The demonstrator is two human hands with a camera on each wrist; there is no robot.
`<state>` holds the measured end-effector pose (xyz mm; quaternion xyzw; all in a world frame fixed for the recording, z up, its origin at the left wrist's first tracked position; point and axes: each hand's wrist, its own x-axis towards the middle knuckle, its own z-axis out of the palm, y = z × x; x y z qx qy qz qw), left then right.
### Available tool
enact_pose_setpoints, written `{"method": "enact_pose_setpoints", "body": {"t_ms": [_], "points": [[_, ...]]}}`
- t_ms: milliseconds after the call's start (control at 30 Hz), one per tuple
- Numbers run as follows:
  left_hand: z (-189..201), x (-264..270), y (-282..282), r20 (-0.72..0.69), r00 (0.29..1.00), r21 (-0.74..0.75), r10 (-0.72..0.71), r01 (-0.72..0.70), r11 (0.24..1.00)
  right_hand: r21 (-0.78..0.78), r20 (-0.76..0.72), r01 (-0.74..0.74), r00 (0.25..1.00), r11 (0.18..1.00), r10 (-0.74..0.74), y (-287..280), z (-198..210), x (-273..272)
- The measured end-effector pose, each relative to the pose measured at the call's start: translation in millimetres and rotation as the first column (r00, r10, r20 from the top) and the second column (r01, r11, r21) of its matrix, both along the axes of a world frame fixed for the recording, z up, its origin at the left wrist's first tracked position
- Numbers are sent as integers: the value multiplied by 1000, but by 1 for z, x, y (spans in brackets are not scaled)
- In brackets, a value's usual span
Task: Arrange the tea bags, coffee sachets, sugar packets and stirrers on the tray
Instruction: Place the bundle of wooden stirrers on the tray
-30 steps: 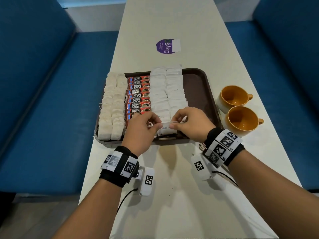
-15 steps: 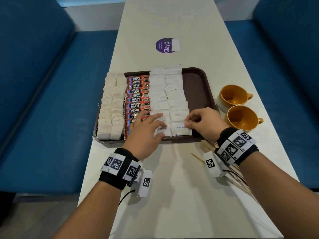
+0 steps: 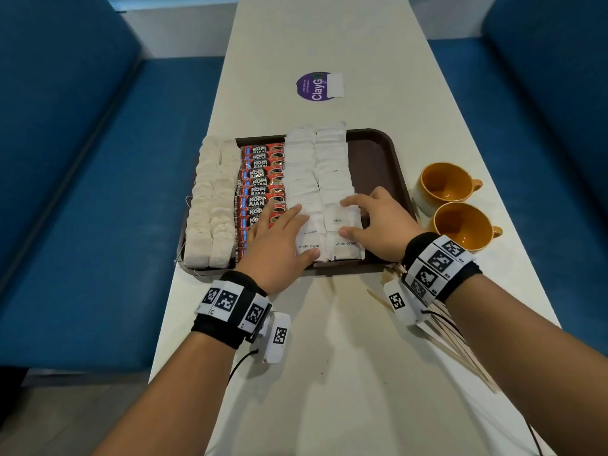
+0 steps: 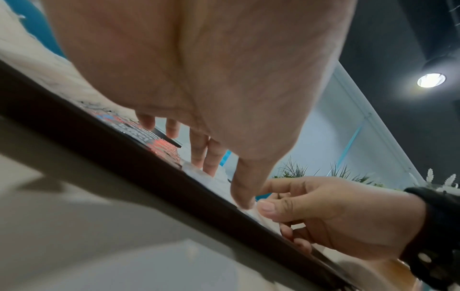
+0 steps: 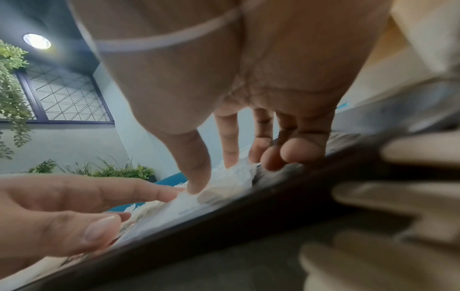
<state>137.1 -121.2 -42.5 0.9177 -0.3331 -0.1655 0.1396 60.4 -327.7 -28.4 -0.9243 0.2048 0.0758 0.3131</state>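
From the head view, the tray (image 3: pixel 378 153) held two columns of tea bags (image 3: pixel 210 205) at its left, a column of coffee sachets (image 3: pixel 260 179) beside them, and two columns of sugar packets (image 3: pixel 316 172); the strip along its right side was bare. The left hand (image 3: pixel 276 238) lay flat, fingers extended, across the near sachets and the left sugar column, gripping nothing. The right hand (image 3: pixel 375 225) rested fingertips and thumb on the near packets of the right sugar column. The stirrers (image 3: pixel 460 343) lay on the table (image 3: pixel 329 373), just off the tray's near right corner and partly under the right wrist. In the left wrist view, the left hand's fingers (image 4: pixel 199 151) were straight over the packets. In the right wrist view, the right hand's fingertips (image 5: pixel 196 181) pressed down on white packets with nothing held. To square the columns well, light, even pressure inward would probably serve; heavy pressure could buckle the overlapped rows.
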Motion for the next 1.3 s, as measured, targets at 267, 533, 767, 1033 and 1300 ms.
{"method": "enact_pose_setpoints", "body": {"t_ms": [267,533,767,1033,1300], "points": [[2,2,1,-12,1000,-102,12,-14,995,2,12,12,1000,1000,-12,3,5,-3],[24,-21,-1,-41,997,-421,-72,48,906,82,124,68,989,994,-78,-2,65,-74],[40,-77,-42,-109,875,-368,-472,406,837,-11,51,239,970,971,-238,-12,54,-171],[22,-129,-109,-29,694,0,-719,720,694,-323,-278,91,942,942,-187,-21,20,-216],[18,-137,-123,-7,719,187,-695,684,705,-333,-286,0,953,943,-102,-19,14,-212]]}}
